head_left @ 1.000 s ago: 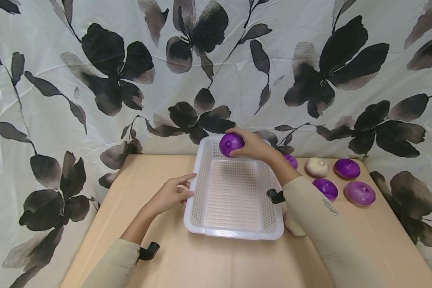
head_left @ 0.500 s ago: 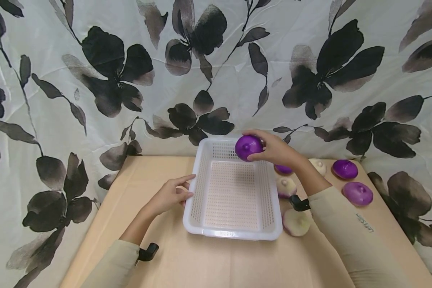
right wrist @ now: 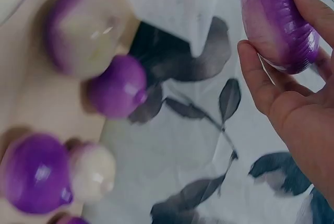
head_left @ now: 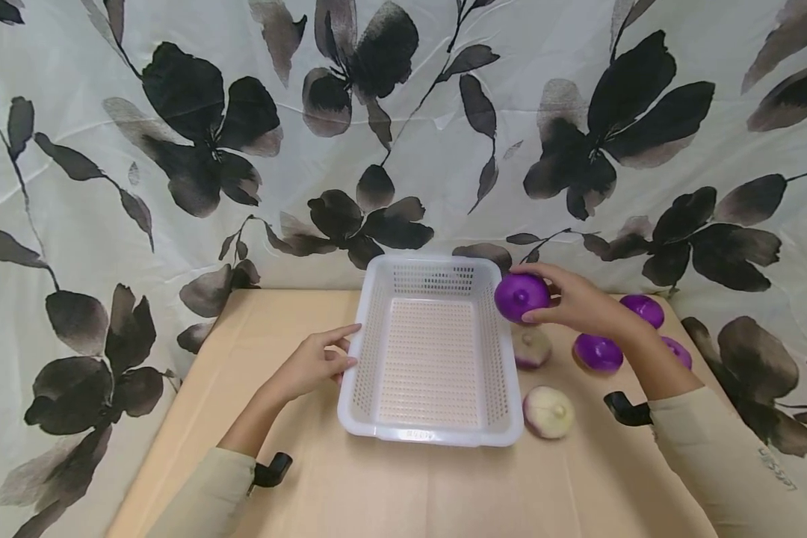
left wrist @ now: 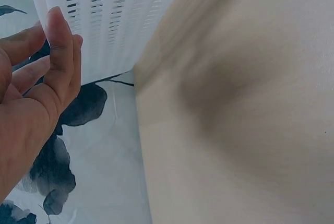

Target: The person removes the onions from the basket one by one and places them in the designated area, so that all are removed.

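My right hand [head_left: 578,299] holds a glossy purple onion [head_left: 521,297] between thumb and fingers, just off the basket's upper right corner. In the right wrist view that onion [right wrist: 279,23] shows a paler side and fine ridges. With thumb and fingertips, my left hand [head_left: 312,366] grips the left rim of a white perforated plastic basket [head_left: 437,436]. Fingers [left wrist: 60,51] lie against the basket's outer wall in the left wrist view. Nothing lies inside the basket.
Right of the basket lie two pale onions [head_left: 548,412] [head_left: 531,346]. Purple onions [head_left: 598,353] [head_left: 642,309] rest farther right, partly behind the right forearm. A floral cloth [head_left: 403,149] hangs behind the wooden table [head_left: 289,306].
My right hand has moved right with the purple onion, from over the basket's far end to beyond its right rim. The left hand stays at the rim.
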`<state>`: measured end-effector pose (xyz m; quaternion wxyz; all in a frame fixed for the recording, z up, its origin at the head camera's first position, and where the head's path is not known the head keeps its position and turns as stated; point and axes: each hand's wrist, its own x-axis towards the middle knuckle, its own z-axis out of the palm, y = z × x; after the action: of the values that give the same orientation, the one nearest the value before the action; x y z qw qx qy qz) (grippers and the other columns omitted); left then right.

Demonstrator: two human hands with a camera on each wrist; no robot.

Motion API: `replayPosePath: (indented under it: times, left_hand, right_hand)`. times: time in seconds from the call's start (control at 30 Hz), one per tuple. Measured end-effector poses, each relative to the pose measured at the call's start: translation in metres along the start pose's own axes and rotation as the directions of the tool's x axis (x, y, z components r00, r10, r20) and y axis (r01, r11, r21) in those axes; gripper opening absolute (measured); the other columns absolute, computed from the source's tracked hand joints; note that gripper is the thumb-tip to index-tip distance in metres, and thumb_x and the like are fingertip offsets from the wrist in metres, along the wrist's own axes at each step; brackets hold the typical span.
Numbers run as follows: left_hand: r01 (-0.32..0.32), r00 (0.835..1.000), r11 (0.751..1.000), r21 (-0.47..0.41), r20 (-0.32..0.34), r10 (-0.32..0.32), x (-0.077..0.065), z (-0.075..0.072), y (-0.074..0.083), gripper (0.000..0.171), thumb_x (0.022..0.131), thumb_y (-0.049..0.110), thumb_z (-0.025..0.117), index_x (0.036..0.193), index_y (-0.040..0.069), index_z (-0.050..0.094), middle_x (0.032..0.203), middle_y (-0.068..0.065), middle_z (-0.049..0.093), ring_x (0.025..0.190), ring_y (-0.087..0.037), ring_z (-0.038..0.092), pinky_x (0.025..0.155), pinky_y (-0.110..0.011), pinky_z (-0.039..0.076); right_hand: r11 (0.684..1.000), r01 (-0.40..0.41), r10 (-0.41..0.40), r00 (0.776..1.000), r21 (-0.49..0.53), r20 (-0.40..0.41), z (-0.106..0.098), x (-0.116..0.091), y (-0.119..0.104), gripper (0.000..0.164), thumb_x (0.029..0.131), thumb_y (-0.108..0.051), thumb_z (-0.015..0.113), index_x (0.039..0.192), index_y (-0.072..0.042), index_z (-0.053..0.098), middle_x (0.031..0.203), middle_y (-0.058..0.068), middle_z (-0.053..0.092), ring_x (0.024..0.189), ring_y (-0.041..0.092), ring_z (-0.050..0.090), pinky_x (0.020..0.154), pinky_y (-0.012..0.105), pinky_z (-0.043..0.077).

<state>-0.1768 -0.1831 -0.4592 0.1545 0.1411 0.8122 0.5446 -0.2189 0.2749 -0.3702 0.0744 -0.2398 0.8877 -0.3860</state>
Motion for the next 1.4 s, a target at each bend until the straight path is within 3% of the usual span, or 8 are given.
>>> replayPosePath:
  times: [0.27,0.4,0.5,0.7,0.9,1.13,1.23,1.4]
  left_hand:
    - [-0.002,1.000,1.000,-0.014,0.009,0.003,-0.002,-0.003,-0.001,0.064,0.096,-0.002,0.066,0.155,0.000,0.043,0.114,-0.025,0.058,0.073,-0.018,0.066,0.064,-0.040,0.063]
    - [-0.002,1.000,1.000,-0.021,0.011,0.002,-0.003,-0.002,-0.001,0.064,0.096,-0.003,0.067,0.155,0.000,0.043,0.113,-0.025,0.058,0.072,-0.018,0.066,0.064,-0.041,0.063]
    - [0.002,1.000,1.000,-0.030,0.016,-0.001,-0.003,-0.001,-0.001,0.064,0.095,-0.003,0.067,0.155,0.000,0.044,0.113,-0.025,0.058,0.071,-0.018,0.065,0.063,-0.039,0.063]
    - [-0.003,1.000,1.000,-0.030,0.026,0.004,-0.003,0.001,-0.003,0.064,0.095,-0.004,0.067,0.154,-0.001,0.044,0.113,-0.026,0.059,0.073,-0.019,0.067,0.061,-0.034,0.062]
    - [0.001,1.000,1.000,-0.016,0.018,0.000,-0.004,-0.001,-0.002,0.064,0.095,-0.003,0.067,0.154,0.001,0.044,0.115,-0.026,0.058,0.071,-0.018,0.065,0.062,-0.037,0.063]
    - [0.001,1.000,1.000,-0.017,0.014,0.000,-0.003,-0.003,0.000,0.064,0.095,-0.003,0.067,0.155,0.000,0.044,0.114,-0.026,0.058,0.073,-0.019,0.066,0.061,-0.032,0.062]
    - [0.006,1.000,1.000,-0.021,0.015,-0.005,-0.003,-0.003,-0.001,0.063,0.095,-0.003,0.067,0.155,0.001,0.044,0.115,-0.026,0.057,0.073,-0.019,0.066,0.061,-0.031,0.061]
    - [0.007,1.000,1.000,-0.016,0.016,-0.007,-0.003,-0.003,-0.001,0.064,0.096,-0.002,0.067,0.155,0.001,0.044,0.115,-0.025,0.057,0.073,-0.019,0.066,0.064,-0.039,0.063]
  right_hand:
    - [0.993,-0.004,0.007,1.000,-0.118,0.030,-0.014,-0.034,0.024,0.074,0.087,-0.023,0.085,0.152,-0.013,0.049,0.150,0.017,0.052,0.130,0.040,0.057,0.101,0.047,0.056]
    - [0.990,-0.023,0.028,0.999,-0.136,0.034,-0.018,-0.053,0.039,0.073,0.087,-0.023,0.085,0.150,-0.011,0.051,0.149,0.019,0.053,0.127,0.043,0.058,0.095,0.031,0.057]
    - [0.989,-0.023,0.029,0.999,-0.149,0.034,-0.019,-0.070,0.051,0.071,0.085,-0.021,0.086,0.147,-0.009,0.054,0.147,0.020,0.053,0.123,0.027,0.062,0.088,0.019,0.055]
    - [0.994,-0.069,0.082,0.984,-0.083,0.158,-0.024,-0.099,0.070,0.071,0.087,-0.023,0.083,0.149,-0.011,0.051,0.146,0.024,0.049,0.112,-0.009,0.052,0.086,0.018,0.054]
    - [0.993,-0.103,0.113,0.952,-0.051,0.286,-0.027,-0.115,0.085,0.069,0.090,-0.024,0.081,0.150,-0.015,0.049,0.146,0.025,0.048,0.111,-0.004,0.054,0.082,0.020,0.054]
    - [0.983,-0.180,0.184,0.908,-0.045,0.376,-0.022,-0.127,0.100,0.067,0.090,-0.023,0.079,0.149,-0.013,0.049,0.147,0.029,0.046,0.126,0.029,0.054,0.085,0.018,0.053]
    - [0.977,-0.212,0.203,0.892,-0.023,0.405,-0.019,-0.132,0.106,0.066,0.091,-0.023,0.077,0.150,-0.013,0.048,0.148,0.030,0.045,0.129,0.029,0.053,0.085,0.017,0.051]
    - [0.974,-0.226,0.201,0.887,0.011,0.416,-0.012,-0.136,0.115,0.066,0.093,-0.022,0.076,0.151,-0.011,0.046,0.149,0.032,0.040,0.131,0.036,0.052,0.087,0.016,0.050]
